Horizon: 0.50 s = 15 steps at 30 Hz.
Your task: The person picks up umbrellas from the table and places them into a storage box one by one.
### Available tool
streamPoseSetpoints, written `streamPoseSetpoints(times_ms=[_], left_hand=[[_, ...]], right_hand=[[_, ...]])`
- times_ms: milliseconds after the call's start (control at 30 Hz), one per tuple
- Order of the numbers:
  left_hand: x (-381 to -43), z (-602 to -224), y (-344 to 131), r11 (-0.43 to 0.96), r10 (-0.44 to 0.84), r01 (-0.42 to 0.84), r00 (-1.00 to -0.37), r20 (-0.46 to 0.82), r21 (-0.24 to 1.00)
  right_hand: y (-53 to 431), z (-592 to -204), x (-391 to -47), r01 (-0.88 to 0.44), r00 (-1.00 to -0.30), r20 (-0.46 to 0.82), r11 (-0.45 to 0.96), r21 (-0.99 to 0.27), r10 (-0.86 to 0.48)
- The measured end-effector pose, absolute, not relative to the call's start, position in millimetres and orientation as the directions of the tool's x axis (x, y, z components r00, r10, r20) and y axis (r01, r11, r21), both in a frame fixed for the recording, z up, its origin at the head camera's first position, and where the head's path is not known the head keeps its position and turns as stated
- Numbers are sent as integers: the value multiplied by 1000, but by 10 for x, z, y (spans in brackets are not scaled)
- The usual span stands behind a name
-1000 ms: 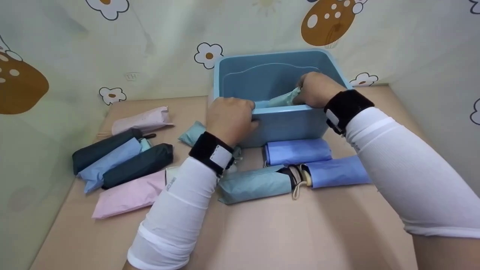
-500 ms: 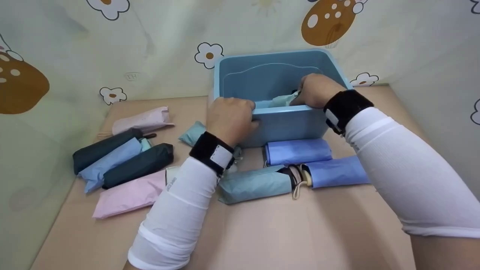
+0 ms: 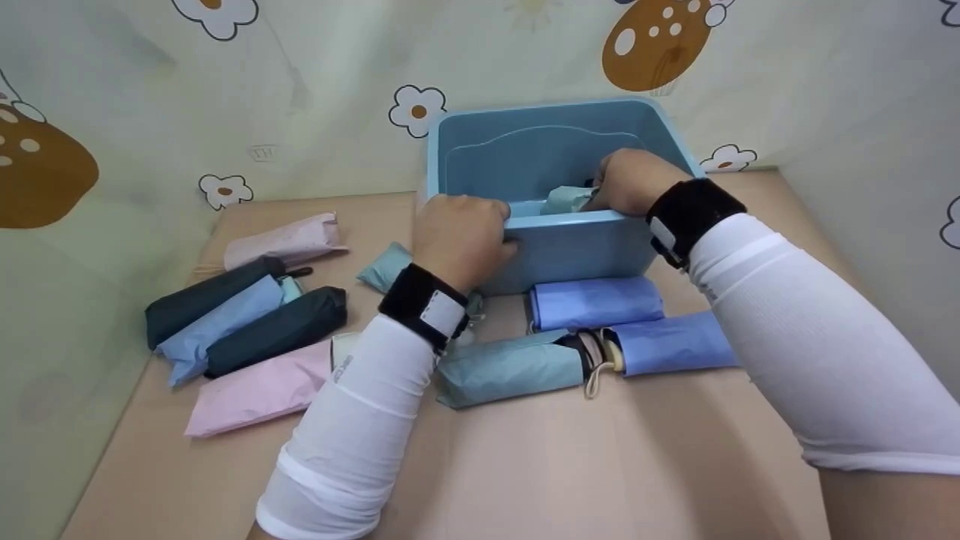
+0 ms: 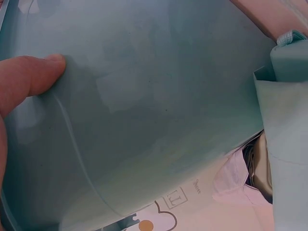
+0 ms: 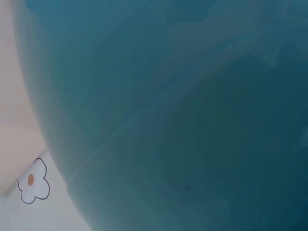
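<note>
A blue plastic bin (image 3: 570,251) stands at the back of the surface in the head view. My left hand (image 3: 461,238) grips its front rim, and the thumb (image 4: 33,74) presses the outer wall in the left wrist view. Over the same rim, my right hand (image 3: 637,180) reaches inside, holding a pale green folded umbrella (image 3: 564,199) whose lower part the front wall hides. Bin wall (image 5: 168,125) fills most of the right wrist view, where no fingers show.
Before the bin lie two blue folded umbrellas (image 3: 596,303) and a teal one (image 3: 514,369). Partly behind my left wrist is another teal piece (image 3: 386,267). To the left lie several more, among them a pink (image 3: 262,390) and a dark one (image 3: 277,331). A patterned wall hanging (image 3: 330,90) rises behind.
The pale green umbrella has sunk and shifted slightly inside the bin, with less of it showing. My right hand has dipped a little; my left hand stays on the rim.
</note>
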<state>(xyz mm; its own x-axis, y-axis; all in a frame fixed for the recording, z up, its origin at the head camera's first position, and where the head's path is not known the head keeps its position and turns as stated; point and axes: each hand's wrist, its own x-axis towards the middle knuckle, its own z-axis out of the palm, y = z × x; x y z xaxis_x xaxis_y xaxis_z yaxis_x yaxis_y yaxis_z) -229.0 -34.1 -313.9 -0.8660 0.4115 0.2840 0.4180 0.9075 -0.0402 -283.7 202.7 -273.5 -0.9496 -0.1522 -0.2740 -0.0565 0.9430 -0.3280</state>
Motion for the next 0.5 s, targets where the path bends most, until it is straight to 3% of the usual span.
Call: streamPoseSetpoints(times_ms=[500], left_hand=[[-2291,-3145,-338,908,410,418,-864,292,-38]], right_hand=[[2031,-2743,-2816,-42,-955,-263,942,-334,-136]])
